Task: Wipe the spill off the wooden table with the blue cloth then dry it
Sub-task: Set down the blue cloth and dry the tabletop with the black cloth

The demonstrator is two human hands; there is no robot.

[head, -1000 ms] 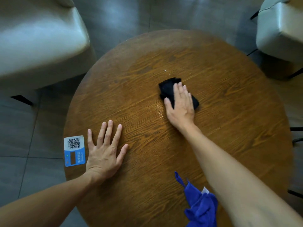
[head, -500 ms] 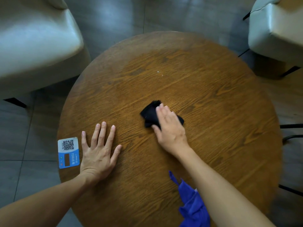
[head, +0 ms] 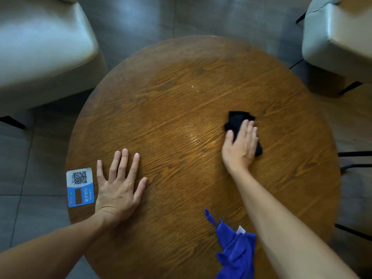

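My right hand (head: 240, 147) lies flat on a small black cloth (head: 237, 120), pressing it onto the round wooden table (head: 171, 109) at its right-centre. The cloth sticks out beyond my fingertips and beside my palm. A faint wet sheen (head: 196, 137) shows on the wood just left of that hand. The blue cloth (head: 236, 252) lies crumpled at the near edge, untouched, beside my right forearm. My left hand (head: 118, 186) rests flat on the table's left side, fingers spread, holding nothing.
A blue and white QR-code card (head: 80, 187) lies at the table's left edge beside my left hand. Pale upholstered chairs stand at the far left (head: 40, 47) and far right (head: 338, 37). Black metal chair legs (head: 354, 160) show at the right. Grey floor tiles surround the table.
My right hand slid the black cloth toward me and left, then across to the table's right side. My left hand stayed flat in place. The blue cloth did not move.
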